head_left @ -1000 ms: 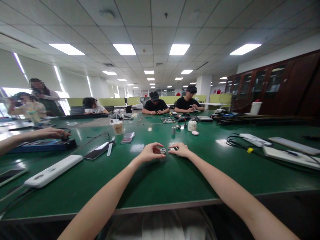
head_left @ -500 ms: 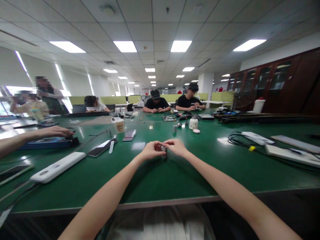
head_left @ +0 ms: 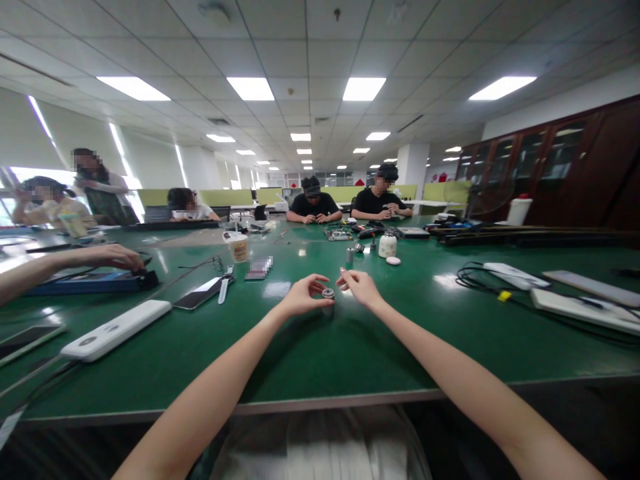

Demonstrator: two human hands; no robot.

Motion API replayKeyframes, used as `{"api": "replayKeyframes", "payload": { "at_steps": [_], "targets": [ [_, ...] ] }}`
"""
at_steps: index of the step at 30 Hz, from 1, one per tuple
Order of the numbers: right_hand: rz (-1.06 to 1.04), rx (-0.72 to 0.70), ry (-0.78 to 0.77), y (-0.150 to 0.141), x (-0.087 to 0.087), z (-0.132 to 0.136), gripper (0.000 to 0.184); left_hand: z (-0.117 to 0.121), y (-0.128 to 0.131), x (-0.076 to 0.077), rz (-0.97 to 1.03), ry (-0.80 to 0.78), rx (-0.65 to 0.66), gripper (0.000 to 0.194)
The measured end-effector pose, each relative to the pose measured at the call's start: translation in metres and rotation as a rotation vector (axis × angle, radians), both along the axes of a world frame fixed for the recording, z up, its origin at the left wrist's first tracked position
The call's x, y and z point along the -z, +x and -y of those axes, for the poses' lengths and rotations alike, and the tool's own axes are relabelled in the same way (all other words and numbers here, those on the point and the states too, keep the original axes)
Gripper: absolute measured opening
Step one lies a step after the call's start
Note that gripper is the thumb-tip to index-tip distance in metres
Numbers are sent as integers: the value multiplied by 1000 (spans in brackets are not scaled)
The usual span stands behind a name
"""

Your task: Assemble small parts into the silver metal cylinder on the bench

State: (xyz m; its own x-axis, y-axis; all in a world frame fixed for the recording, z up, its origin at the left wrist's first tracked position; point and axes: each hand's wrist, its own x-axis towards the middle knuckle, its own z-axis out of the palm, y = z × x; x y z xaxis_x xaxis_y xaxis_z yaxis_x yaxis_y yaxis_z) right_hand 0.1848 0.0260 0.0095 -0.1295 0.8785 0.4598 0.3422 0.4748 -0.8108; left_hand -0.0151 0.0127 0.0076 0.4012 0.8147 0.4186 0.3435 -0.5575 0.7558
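A small silver metal cylinder (head_left: 328, 309) with a ringed top stands upright on the green table in front of me. My left hand (head_left: 309, 295) curls about it from the left. Its thumb lies across the cylinder's near side and its index finger is lifted off the top; the fingers behind are partly hidden. Just right of the cylinder, apart from it, my right hand (head_left: 359, 287) hovers with fingers bent and somewhat spread. Nothing shows in it. Farther back stands a second silver cylinder (head_left: 350, 255), beside a small dark metal part (head_left: 359, 248).
A white jar (head_left: 387, 245) and its round lid (head_left: 393, 261) sit beyond my right hand. To the left lie a phone (head_left: 200, 293), a white power strip (head_left: 117, 330) and a cup (head_left: 239, 249). Another person's hand (head_left: 117, 257) reaches in at left. Cables (head_left: 470, 283) lie at right.
My right hand has come away from the cylinder's top toward the right, and its fingers have loosened. My left index finger has lifted, baring the top. The cylinder stays in place.
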Motion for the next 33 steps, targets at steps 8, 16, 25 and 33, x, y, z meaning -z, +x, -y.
{"api": "replayKeyframes", "payload": {
  "at_steps": [8,16,25,33],
  "targets": [
    [23,-241,-312,-9,22,1,43,2,2,-7,46,70,-109,45],
    [113,-321,-115,-14,36,1,34,1,6,-15,93,134,-148,40],
    [107,-354,-120,-12,37,1,38,-37,-57,5,-160,98,-397,37],
    [108,-349,-111,-12,37,1,35,-42,-63,20,-235,44,-361,42]
  ]
}}
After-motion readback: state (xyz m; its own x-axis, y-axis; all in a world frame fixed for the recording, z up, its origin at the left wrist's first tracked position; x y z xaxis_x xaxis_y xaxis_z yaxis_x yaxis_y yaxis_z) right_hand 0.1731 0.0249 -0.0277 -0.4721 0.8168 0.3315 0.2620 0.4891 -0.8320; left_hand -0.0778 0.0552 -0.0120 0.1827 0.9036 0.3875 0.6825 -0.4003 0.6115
